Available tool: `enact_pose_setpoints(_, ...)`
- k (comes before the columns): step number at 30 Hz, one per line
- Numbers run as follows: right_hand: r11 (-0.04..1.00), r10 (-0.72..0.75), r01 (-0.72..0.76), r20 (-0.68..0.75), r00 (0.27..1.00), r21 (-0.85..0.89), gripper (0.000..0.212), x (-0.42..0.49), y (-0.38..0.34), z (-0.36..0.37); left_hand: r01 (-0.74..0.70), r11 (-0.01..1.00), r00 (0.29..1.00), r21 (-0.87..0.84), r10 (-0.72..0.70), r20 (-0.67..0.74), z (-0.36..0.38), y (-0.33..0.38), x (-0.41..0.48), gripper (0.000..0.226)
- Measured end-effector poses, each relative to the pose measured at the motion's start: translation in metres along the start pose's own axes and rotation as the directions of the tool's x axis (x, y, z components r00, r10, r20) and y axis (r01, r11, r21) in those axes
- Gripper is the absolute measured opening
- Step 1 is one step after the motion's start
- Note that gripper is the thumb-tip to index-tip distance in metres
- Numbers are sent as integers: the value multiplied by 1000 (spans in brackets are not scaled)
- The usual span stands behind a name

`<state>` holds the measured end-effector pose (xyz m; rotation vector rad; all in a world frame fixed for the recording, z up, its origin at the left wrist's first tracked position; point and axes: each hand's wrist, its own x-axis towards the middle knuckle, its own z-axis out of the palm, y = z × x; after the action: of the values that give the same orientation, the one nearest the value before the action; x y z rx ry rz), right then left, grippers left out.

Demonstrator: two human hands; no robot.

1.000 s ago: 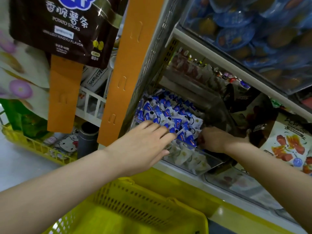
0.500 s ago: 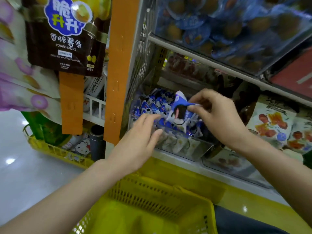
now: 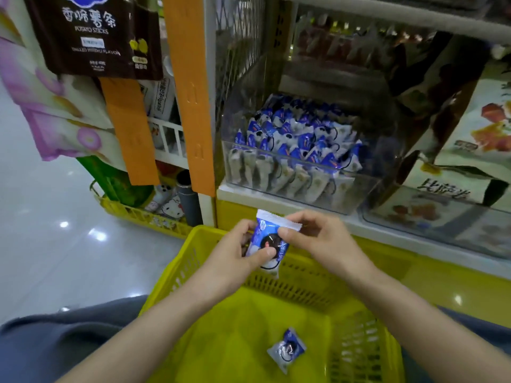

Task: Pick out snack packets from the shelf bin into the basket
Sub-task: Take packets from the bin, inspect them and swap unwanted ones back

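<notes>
Fingers [image 3: 262, 254] of left hand [image 3: 235, 255] and right hand [image 3: 320, 240] pinch blue cookie packet [image 3: 269, 240] (long axis upright) above far edge of yellow basket [image 3: 177, 268], floor lies nearer, below.

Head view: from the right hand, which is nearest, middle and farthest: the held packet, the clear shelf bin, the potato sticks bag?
1. The held packet, pinched by the right hand, above the basket.
2. The clear shelf bin, ahead on the shelf.
3. The potato sticks bag, hanging far upper left.
</notes>
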<state>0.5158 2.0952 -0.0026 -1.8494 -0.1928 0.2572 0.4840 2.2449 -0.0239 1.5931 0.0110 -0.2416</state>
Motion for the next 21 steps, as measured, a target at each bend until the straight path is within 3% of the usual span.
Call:
enact_pose_setpoints(4, 973, 166, -153, -65, 984, 172, 11, -6, 23, 6, 171, 985, 985, 15, -171, -17, 6, -17, -2, 22)
enact_pose_setpoints(10, 803, 380, -273, -101, 920, 530, 9, -8, 37, 15, 236, 940, 946, -248, -280, -162, 2, -28, 5, 28)
enact_pose_setpoints(12, 795, 392, -307, -57, 918, 524, 14, -12, 41, 16, 222, 946, 936, -236, -274, -220, 1, -30, 7, 23)
enact_pose_setpoints(15, 881, 356, -350, 41, 933, 319, 26, -18, 47, 15, 186, 969, 939, -163, -224, -262, -2, -30, 9, 21)
enact_pose_setpoints(17, 906, 339, -356, 114, 934, 230, 20, -21, 50, 14, 172, 979, 948, -107, -194, -252, -4, -30, 9, 23)
enact_pose_setpoints(21, 894, 351, -367, 107, 930, 255, 16, -24, 56, 11, 175, 976, 959, -132, -200, -203, -4, -29, 6, 18)
